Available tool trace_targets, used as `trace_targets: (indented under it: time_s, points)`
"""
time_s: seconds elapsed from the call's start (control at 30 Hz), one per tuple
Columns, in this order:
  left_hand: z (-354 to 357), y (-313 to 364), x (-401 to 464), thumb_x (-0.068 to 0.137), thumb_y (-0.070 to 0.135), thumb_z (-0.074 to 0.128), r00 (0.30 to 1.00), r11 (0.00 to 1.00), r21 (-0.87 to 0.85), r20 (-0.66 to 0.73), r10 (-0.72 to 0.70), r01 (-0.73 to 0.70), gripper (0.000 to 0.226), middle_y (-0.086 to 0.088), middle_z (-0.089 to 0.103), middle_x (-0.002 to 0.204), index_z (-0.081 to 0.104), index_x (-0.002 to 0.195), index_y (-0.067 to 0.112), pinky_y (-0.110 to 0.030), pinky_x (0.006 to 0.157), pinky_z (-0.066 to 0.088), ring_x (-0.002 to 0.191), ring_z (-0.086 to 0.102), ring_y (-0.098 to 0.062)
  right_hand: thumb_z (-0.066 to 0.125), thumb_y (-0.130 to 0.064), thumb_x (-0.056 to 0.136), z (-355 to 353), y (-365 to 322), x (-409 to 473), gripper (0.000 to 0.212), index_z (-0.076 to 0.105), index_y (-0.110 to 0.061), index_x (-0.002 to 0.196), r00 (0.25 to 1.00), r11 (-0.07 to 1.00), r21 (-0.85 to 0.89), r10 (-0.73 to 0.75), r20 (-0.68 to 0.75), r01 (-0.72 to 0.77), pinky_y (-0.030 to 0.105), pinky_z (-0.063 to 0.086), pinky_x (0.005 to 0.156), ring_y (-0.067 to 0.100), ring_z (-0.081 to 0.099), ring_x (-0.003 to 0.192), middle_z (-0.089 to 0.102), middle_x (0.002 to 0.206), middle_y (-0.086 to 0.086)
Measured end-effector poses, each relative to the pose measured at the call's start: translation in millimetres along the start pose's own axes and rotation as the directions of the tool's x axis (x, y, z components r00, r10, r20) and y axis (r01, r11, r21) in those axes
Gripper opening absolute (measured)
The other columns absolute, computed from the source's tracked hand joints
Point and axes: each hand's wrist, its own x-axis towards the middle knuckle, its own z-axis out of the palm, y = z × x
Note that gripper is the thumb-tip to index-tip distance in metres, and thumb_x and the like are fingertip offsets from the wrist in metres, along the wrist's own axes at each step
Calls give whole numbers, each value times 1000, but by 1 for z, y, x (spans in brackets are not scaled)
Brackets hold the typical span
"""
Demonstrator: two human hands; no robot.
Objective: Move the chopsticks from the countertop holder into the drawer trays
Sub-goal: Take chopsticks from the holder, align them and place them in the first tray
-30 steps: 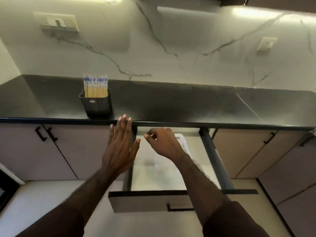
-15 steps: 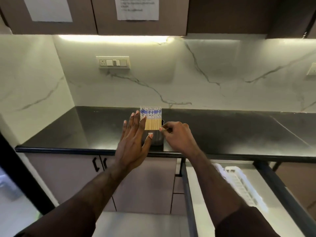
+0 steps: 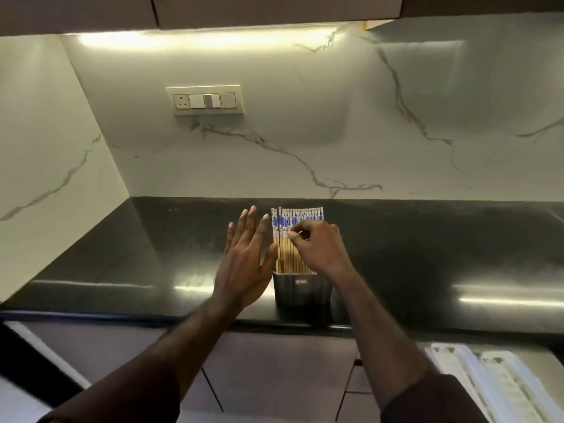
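Observation:
A dark ribbed holder (image 3: 302, 290) stands near the front edge of the black countertop (image 3: 427, 254). Several wooden chopsticks (image 3: 297, 216) with blue-and-white tops stand upright in it in a tight row. My right hand (image 3: 320, 248) is in front of the row, thumb and forefinger pinched together on chopsticks near its middle. My left hand (image 3: 247, 264) is flat with fingers spread, just left of the row, its thumb touching the leftmost sticks. White drawer trays (image 3: 476, 380) show at the lower right, below the counter edge.
A marble backsplash rises behind the counter, with a switch plate (image 3: 209, 100) above and left of the holder. Upper cabinets hang overhead. Lower cabinet doors (image 3: 274, 377) sit below the counter. The left wall closes the counter's corner.
My view rose from the open drawer to the countertop. Both hands moved up from over the drawer to the holder. The right fingers now pinch the chopsticks.

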Motion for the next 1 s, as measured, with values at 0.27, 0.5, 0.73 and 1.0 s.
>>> trace_targets:
  time_s: [0.27, 0.5, 0.73, 1.0]
  points:
    - [59, -45, 73, 94, 28, 56, 981, 976, -103, 57, -185, 190, 47, -15, 49, 144, 49, 137, 9, -47, 108, 34, 143, 27, -28, 60, -23, 95, 52, 35, 80, 27, 64, -17, 121, 992, 998, -31, 63, 111, -60, 17, 52, 75, 4, 64, 86, 70, 112, 2]
    - [93, -71, 105, 94, 25, 59, 918, 853, -338, 149, -368, 397, 56, -12, 57, 137, 39, 144, 9, -34, 105, 44, 128, 52, -22, 59, -26, 96, 79, 51, 95, 32, 60, -20, 128, 992, 993, -66, 104, 68, -100, 10, 49, 60, -1, 63, 73, 72, 102, -1]
    - [102, -77, 119, 85, 16, 72, 888, 678, -584, 194, -417, 446, 48, -12, 69, 118, 57, 129, 7, -17, 85, 54, 100, 66, -7, 55, -28, 97, 91, 53, 90, 35, 59, -21, 130, 996, 992, -97, 83, -36, -86, 28, 52, 88, 12, 65, 90, 73, 102, 1]
    - [99, -79, 119, 76, 0, 76, 809, 376, -755, 334, -484, 537, 41, -16, 74, 101, 66, 116, 3, -39, 83, 59, 90, 73, -20, 60, -25, 94, 92, 54, 87, 31, 64, -19, 125, 994, 994, -44, 100, -44, -102, 16, 47, 80, 5, 62, 84, 74, 105, 1]
